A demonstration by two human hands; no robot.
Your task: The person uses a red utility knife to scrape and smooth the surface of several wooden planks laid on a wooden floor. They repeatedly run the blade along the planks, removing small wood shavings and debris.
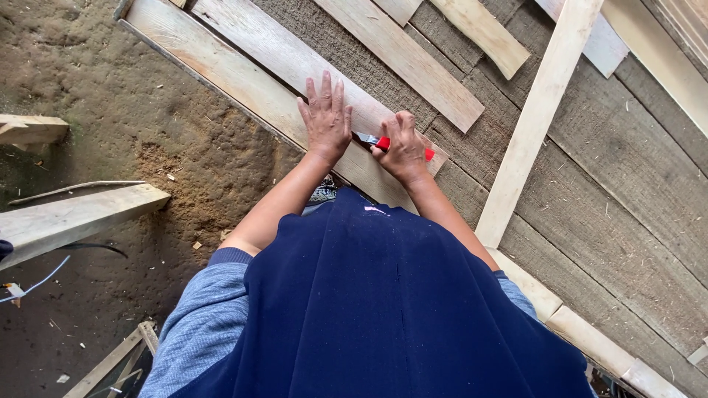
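The left hand (pixel 325 118) lies open and flat on a plank (pixel 284 55); the right hand (pixel 402 147) grips a red tool (pixel 385 142) just beside it, so a slip could nick the left fingers.

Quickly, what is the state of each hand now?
Left hand: open, lying flat on the wooden plank.
Right hand: closed around a red-handled tool.

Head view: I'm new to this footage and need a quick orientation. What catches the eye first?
At centre, the left hand lies flat on a pale plank, and beside it the right hand grips a red tool against the same wood. Below them a dark blue apron fills the foreground.
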